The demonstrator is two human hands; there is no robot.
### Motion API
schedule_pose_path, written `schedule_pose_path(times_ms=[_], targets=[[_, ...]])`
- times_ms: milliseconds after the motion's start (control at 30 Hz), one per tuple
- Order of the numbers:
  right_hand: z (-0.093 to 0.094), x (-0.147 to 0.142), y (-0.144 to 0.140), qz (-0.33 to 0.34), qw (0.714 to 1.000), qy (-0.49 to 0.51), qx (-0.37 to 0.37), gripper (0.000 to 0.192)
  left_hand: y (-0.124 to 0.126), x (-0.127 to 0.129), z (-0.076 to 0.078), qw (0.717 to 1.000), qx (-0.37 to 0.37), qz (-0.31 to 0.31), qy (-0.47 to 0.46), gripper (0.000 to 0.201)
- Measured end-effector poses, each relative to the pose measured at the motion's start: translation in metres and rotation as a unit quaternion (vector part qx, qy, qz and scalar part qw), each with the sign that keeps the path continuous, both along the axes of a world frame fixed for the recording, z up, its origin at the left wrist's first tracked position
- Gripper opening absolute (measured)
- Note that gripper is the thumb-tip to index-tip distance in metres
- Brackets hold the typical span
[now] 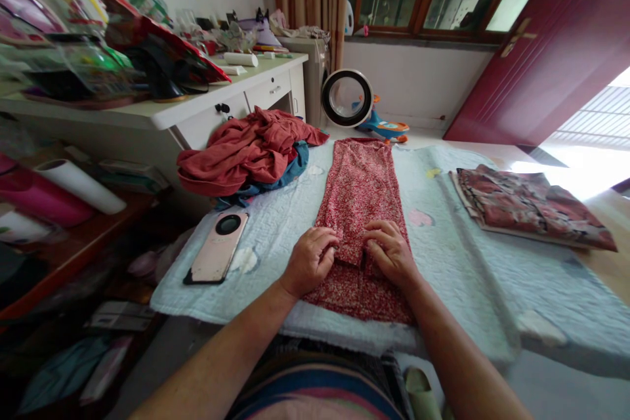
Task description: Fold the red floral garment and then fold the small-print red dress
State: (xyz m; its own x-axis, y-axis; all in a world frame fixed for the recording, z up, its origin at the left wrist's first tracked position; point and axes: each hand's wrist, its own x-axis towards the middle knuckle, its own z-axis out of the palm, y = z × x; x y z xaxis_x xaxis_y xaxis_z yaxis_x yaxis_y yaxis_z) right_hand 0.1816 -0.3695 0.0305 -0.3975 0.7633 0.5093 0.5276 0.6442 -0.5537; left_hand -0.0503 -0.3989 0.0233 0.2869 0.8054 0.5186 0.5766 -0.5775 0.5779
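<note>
A red garment with a small white floral print lies lengthwise in front of me, folded into a long strip. A flap of it is turned back near its lower end, where a dark slit shows between layers. My left hand is closed on the left end of that flap's edge, thumb and fingers pinched together. On the right end, my right hand pinches the same edge with curled fingers. Whether it is trousers or another garment I cannot tell. Under it spreads a pale blue quilted cloth.
Left of the garment lies a phone, back up. Behind it sits a heap of rust-red clothes with blue cloth beneath. Folded patterned fabric rests at the right. A cluttered white desk borders the left side.
</note>
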Motion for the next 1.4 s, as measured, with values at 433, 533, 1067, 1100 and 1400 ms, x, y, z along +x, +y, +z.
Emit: schedule_pose_path(times_ms=[433, 533, 1067, 1100, 1400], targets=[[-0.011, -0.002, 0.005, 0.012, 0.991, -0.124, -0.047, 0.014, 0.004, 0.003, -0.007, 0.994, -0.044, -0.052, 0.082, 0.010], [-0.007, -0.002, 0.004, 0.012, 0.987, -0.148, -0.057, 0.015, 0.003, 0.001, -0.006, 0.997, -0.026, -0.043, 0.061, 0.012], [-0.012, -0.012, -0.030, -0.034, 0.987, -0.145, -0.060, 0.011, 0.002, -0.001, -0.009, 0.998, -0.037, -0.024, 0.050, 0.013], [-0.013, -0.012, -0.030, -0.037, 0.987, -0.145, -0.060, 0.010, 0.002, 0.000, -0.008, 0.998, -0.041, -0.023, 0.049, 0.013], [-0.015, -0.013, -0.029, -0.043, 0.990, -0.123, -0.055, 0.008, 0.003, 0.000, -0.002, 0.996, -0.069, -0.007, 0.059, 0.013]])
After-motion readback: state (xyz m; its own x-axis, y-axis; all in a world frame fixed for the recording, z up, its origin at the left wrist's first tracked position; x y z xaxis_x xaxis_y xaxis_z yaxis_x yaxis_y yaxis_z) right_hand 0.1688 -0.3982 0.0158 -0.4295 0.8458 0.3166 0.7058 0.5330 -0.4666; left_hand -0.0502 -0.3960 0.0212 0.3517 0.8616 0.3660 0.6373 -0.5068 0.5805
